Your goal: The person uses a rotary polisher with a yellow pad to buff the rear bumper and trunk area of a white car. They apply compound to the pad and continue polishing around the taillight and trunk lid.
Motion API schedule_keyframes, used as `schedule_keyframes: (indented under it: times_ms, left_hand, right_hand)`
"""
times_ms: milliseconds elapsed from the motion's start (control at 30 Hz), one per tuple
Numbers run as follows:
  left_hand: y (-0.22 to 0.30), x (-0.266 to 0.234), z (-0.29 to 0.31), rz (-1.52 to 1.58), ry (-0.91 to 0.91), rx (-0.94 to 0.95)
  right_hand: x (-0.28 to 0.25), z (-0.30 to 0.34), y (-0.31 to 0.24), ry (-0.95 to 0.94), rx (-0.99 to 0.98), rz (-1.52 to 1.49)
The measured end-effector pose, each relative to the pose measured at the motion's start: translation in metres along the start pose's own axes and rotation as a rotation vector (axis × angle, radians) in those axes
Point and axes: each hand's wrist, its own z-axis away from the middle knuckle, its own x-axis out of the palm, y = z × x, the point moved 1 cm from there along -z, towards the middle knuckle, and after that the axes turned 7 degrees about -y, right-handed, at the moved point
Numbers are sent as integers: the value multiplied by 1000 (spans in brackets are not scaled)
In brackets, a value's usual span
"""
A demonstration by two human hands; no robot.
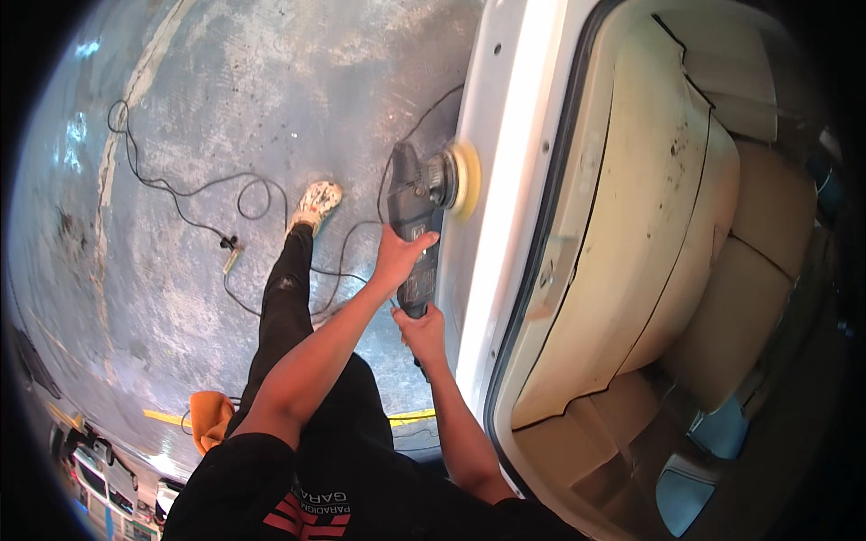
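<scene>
A dark grey car polisher is held in both my hands. My left hand is closed round the middle of its body, thumb across the top. Behind it, my right hand is wrapped round the rear end of the tool. At its head, a round yellow foam pad stands on edge, facing the white car panel and seemingly touching it. Whether the pad is spinning I cannot tell.
Right of the panel, a car window frames tan seats. A black power cord loops over the worn grey floor, with a connector on it. My shoe stands near the cord. An orange cloth hangs at my left side.
</scene>
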Motion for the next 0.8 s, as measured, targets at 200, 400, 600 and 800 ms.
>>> schedule_keyframes:
  times_ms: [200, 400, 600, 800]
  left_hand:
    - [125, -3, -102, -32, -11, 66]
    - [227, 6, -154, 69, -64, 214]
    - [320, 30, -180, -194, -260, 349]
    - [363, 72, -185, -442, -108, 654]
  right_hand:
    - [-4, -80, -140, 2, -111, -62]
    - [-19, -114, -250, -100, -191, -277]
    - [-43, -123, -318, -345, -297, -532]
    - [-40, -167, -343, 52, -518, -369]
